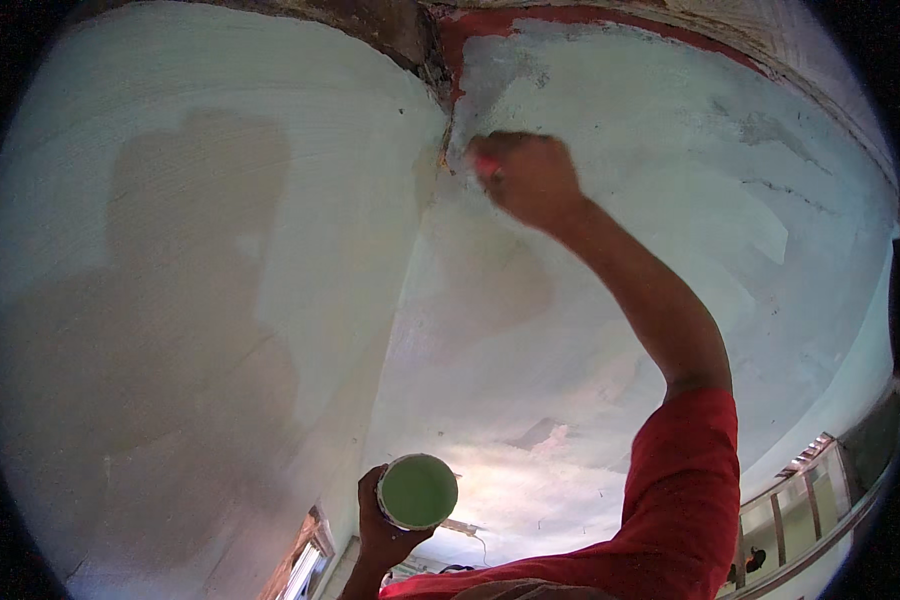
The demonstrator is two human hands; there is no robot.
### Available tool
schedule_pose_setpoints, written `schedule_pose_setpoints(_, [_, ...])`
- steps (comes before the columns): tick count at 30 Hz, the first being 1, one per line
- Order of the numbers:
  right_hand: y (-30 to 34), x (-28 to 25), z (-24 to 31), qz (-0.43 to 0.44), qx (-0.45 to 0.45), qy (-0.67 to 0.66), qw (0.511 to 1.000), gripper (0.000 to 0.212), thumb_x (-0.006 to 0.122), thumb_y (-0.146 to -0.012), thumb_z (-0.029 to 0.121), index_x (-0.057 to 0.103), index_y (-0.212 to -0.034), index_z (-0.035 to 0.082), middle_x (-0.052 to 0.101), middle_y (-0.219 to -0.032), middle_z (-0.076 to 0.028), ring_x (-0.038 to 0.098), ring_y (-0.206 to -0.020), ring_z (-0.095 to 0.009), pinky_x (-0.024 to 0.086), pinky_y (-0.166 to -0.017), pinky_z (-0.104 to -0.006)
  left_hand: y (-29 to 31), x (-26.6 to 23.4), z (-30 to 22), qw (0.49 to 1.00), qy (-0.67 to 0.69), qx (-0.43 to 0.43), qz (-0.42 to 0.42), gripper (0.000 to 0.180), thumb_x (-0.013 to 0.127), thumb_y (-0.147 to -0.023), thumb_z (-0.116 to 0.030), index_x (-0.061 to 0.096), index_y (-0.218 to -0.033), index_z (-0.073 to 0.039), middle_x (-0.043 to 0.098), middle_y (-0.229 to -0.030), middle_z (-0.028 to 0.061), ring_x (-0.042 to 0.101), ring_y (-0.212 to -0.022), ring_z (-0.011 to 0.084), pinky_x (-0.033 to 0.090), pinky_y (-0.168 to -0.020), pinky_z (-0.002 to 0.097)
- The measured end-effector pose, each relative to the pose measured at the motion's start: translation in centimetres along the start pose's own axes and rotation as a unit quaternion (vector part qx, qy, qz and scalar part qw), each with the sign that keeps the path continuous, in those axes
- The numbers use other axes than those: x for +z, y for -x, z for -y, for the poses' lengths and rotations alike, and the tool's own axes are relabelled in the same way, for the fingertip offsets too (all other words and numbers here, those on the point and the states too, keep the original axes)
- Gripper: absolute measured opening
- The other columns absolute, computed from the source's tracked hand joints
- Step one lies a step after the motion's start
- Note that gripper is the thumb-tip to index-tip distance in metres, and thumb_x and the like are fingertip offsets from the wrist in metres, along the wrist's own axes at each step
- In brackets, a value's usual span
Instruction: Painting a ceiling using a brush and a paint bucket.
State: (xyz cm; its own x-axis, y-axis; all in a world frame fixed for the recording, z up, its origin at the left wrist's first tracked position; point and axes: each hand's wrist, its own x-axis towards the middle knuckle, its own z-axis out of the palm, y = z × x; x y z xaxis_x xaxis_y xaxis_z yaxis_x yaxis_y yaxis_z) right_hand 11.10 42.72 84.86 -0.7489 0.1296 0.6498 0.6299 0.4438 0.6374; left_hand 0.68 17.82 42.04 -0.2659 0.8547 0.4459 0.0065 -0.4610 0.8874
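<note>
Red sleeve (685, 470): near right, on the raised right arm; I watch from above, at head height.
Left hand (388, 540): near, just left of the middle; I see it grasping the tub, curled about its left and near sides.
Tub (383, 509): round, pale-rimmed, held near, its mouth facing my camera; well apart from the right hand.
Tub contents (419, 492): pale green, one even colour across the mouth; I cannot tell the depth or thickness.
Tub care: I judge a level mouth and a firm wrap best, since my attention sits on the other hand.
Right hand (532, 178): farther off, raised, clenched around a red object, blurred.
Red object (486, 165): a short part shows at the fist's left; I cannot tell its working end, nor whether that touches the wall.
Corner seam (402, 290): between left wall (340, 210) and right wall (660, 140); the fist is just right of its rough, dark upper stretch.
Stroke advice: I would favour short, light passes along the seam, with a steady wrist and a sparing load against drips down the arm.
Red-brown strip (590, 14): far, along the right wall's top edge.
</note>
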Motion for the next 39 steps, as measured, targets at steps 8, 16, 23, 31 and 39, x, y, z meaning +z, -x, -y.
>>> schedule_pose_setpoints(8, [-2.4, -2.0, -7.6, -0.04, 0.029, 0.176, 0.983, 0.016, 0.064, -0.085, 0.013, 0.07, -0.1, 0.017, 0.069, -0.088, -0.004, 0.07, -0.082, -0.026, 0.058, -0.069, -0.0406, -0.3, 0.6, 1.7, 1.0, 0.013, -0.015, 0.01, 0.107, 0.096, -0.057, -0.014, 0.033, -0.142, -0.005, 0.047, -0.132, 0.0146, 0.053, -0.124, 0.0297, 0.047, -0.104, 0.0434])
schedule_pose_setpoints(16, [3.4, 2.5, 1.5, 0.05, -0.076, -0.061, 0.994, 0.025, 0.069, -0.082, 0.014, 0.072, -0.107, 0.02, 0.071, -0.1, -0.004, 0.07, -0.09, -0.024, 0.057, -0.075, -0.0384, -0.7, 1.7, 1.4, 0.999, -0.012, -0.011, 0.03, 0.109, 0.097, -0.054, -0.018, 0.034, -0.143, -0.005, 0.044, -0.135, 0.0167, 0.05, -0.126, 0.0321, 0.045, -0.105, 0.0453])
schedule_pose_setpoints(23, [-4.4, -3.2, -10.2, -0.025, 0.184, 0.059, 0.981, 0.036, 0.07, -0.087, 0.05, 0.076, -0.098, 0.016, 0.075, -0.091, -0.013, 0.073, -0.082, -0.034, 0.058, -0.075, -0.0457, -0.3, 1.4, 1.8, 0.998, -0.053, 0.006, 0.016, 0.107, 0.096, -0.055, -0.017, 0.036, -0.142, -0.005, 0.044, -0.135, 0.016, 0.051, -0.124, 0.0324, 0.045, -0.104, 0.045])
schedule_pose_setpoints(31, [-0.6, -0.4, -5.9, -0.01, 0.0, 0.152, 0.988, 0.015, 0.064, -0.091, 0.023, 0.075, -0.102, 0.022, 0.073, -0.101, -0.007, 0.072, -0.088, -0.026, 0.059, -0.069, -0.0403, 0.6, 1.2, 2.6, 0.999, 0.009, -0.028, -0.015, 0.107, 0.096, -0.056, -0.016, 0.034, -0.143, -0.004, 0.046, -0.133, 0.0157, 0.052, -0.125, 0.0314, 0.045, -0.105, 0.0442])
schedule_pose_setpoints(39, [5.6, 3.2, 1.9, 0.076, -0.039, -0.119, 0.989, 0.011, 0.067, -0.09, 0.02, 0.072, -0.099, 0.017, 0.072, -0.098, -0.009, 0.069, -0.086, -0.031, 0.057, -0.074, -0.0415, 0.2, 1.3, 1.4, 1.0, 0.015, -0.005, -0.005, 0.107, 0.094, -0.057, -0.014, 0.033, -0.144, -0.004, 0.046, -0.134, 0.0161, 0.053, -0.125, 0.031, 0.045, -0.106, 0.0444])
